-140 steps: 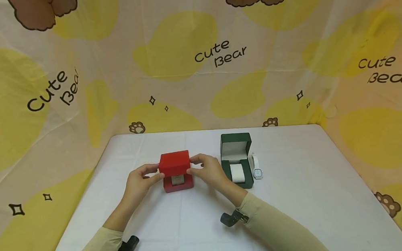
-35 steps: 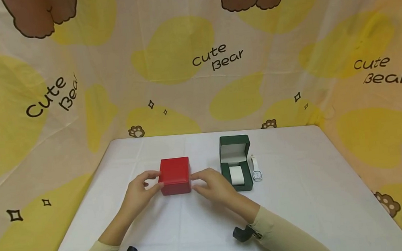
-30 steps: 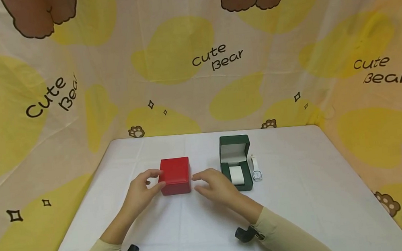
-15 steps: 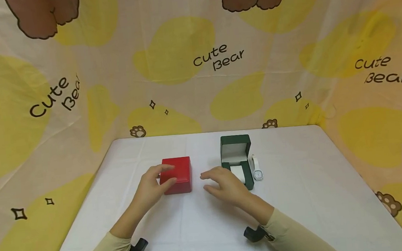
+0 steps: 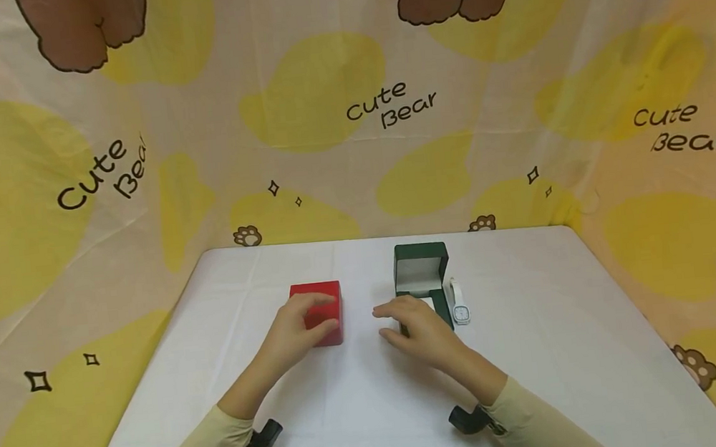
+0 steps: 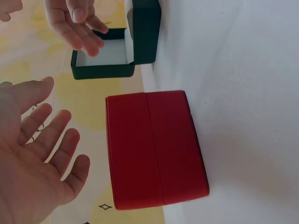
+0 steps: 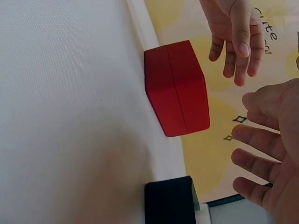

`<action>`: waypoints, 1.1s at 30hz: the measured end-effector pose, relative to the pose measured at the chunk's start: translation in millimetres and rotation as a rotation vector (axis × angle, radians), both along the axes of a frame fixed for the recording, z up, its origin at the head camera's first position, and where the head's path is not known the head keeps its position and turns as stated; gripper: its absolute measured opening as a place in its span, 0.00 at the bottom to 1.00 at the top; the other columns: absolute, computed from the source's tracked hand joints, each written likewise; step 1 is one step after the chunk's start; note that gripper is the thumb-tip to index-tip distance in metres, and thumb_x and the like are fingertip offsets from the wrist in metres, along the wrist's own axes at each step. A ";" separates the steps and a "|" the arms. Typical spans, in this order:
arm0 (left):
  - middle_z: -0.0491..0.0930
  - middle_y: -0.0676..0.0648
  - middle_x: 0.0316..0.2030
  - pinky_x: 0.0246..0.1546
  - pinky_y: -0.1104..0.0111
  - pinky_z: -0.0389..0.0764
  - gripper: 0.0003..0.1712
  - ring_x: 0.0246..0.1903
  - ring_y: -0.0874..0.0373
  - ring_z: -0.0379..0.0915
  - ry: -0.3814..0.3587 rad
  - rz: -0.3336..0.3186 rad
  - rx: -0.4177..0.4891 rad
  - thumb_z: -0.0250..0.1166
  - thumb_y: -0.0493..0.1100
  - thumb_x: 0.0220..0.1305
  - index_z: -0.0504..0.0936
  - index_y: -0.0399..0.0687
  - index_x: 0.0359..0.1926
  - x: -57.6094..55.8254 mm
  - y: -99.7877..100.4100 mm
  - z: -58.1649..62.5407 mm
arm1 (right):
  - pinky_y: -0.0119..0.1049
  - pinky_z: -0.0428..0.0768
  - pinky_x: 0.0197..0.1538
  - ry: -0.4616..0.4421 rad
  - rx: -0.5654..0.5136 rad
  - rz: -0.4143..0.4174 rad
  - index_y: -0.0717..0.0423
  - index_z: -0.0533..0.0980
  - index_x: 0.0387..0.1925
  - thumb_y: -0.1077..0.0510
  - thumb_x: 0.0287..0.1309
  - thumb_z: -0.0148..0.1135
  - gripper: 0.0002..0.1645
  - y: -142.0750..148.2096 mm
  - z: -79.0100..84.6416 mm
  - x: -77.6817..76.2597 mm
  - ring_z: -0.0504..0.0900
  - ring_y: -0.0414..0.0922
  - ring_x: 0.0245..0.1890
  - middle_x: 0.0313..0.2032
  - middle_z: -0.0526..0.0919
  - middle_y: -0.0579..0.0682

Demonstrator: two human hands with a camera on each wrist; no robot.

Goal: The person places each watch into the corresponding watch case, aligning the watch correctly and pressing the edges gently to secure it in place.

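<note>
A closed red watch box [image 5: 324, 313] sits on the white table. My left hand [image 5: 293, 330] hovers over it in the head view, fingers spread and holding nothing; the left wrist view shows a gap between that hand and the red box [image 6: 159, 149]. Farther right stands a dark green watch box [image 5: 420, 250] with its lid raised, a pale cushion inside. In front of it, my right hand [image 5: 427, 332] hangs with loose, parted fingers and hides part of its base. A white-strapped wristwatch [image 5: 461, 313] lies just right of the green box.
The white-covered table [image 5: 558, 348] ends at a back edge against a patterned cloth [image 5: 320, 97], which also rises at both sides. A small black camera [image 5: 265, 436] is strapped at the left wrist, another camera [image 5: 469, 420] at the right.
The red box's lid came down, covering the watch inside. Both hands then let go of the box; the left moved right over it, the right drew away toward the green box.
</note>
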State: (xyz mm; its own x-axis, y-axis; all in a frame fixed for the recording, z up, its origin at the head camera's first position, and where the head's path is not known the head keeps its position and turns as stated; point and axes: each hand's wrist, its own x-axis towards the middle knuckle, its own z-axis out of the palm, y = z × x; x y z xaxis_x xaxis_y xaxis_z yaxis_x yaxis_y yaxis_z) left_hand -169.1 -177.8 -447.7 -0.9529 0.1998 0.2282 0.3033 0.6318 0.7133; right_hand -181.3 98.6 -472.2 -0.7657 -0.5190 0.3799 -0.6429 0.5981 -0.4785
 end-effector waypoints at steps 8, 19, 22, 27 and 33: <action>0.81 0.51 0.56 0.57 0.49 0.81 0.25 0.60 0.50 0.74 -0.031 -0.001 -0.004 0.77 0.47 0.59 0.84 0.54 0.57 -0.5 11.9 4.2 | 0.48 0.78 0.61 0.047 -0.014 -0.011 0.48 0.83 0.56 0.56 0.62 0.71 0.20 14.9 -1.0 0.3 0.79 0.45 0.59 0.53 0.87 0.41; 0.81 0.54 0.56 0.52 0.54 0.84 0.23 0.59 0.53 0.74 -0.056 0.012 -0.016 0.78 0.50 0.57 0.85 0.63 0.55 -0.4 26.4 3.4 | 0.48 0.80 0.60 0.072 -0.030 -0.039 0.50 0.83 0.56 0.57 0.62 0.71 0.20 34.2 -3.0 1.8 0.80 0.46 0.59 0.53 0.86 0.44; 0.81 0.54 0.55 0.50 0.55 0.85 0.24 0.59 0.53 0.73 -0.060 0.003 -0.016 0.78 0.49 0.57 0.85 0.62 0.55 -0.6 30.3 3.5 | 0.48 0.80 0.60 0.073 -0.033 -0.040 0.51 0.83 0.56 0.57 0.62 0.71 0.20 39.1 -3.1 2.4 0.80 0.47 0.59 0.53 0.86 0.44; 0.81 0.54 0.54 0.51 0.54 0.84 0.24 0.59 0.51 0.74 -0.056 -0.017 -0.015 0.78 0.50 0.57 0.85 0.62 0.55 -2.2 38.0 3.5 | 0.50 0.80 0.60 0.077 -0.056 -0.045 0.53 0.83 0.55 0.57 0.61 0.73 0.20 47.6 -3.5 2.1 0.81 0.47 0.58 0.53 0.86 0.45; 0.81 0.57 0.55 0.54 0.55 0.82 0.25 0.57 0.56 0.75 -0.064 -0.042 -0.027 0.78 0.51 0.56 0.84 0.64 0.56 -5.8 48.6 0.2 | 0.50 0.80 0.59 0.094 -0.065 -0.061 0.54 0.84 0.54 0.59 0.59 0.74 0.21 57.3 -2.8 0.4 0.82 0.47 0.56 0.51 0.87 0.45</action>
State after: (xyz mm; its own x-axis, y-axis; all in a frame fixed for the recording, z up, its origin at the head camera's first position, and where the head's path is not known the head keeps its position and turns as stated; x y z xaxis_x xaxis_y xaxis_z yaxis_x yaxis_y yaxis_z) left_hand -174.9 -129.2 -447.4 -0.9560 0.2453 0.1610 0.2843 0.6390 0.7148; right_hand -180.9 155.9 -475.0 -0.7546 -0.4446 0.4827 -0.6501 0.6070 -0.4571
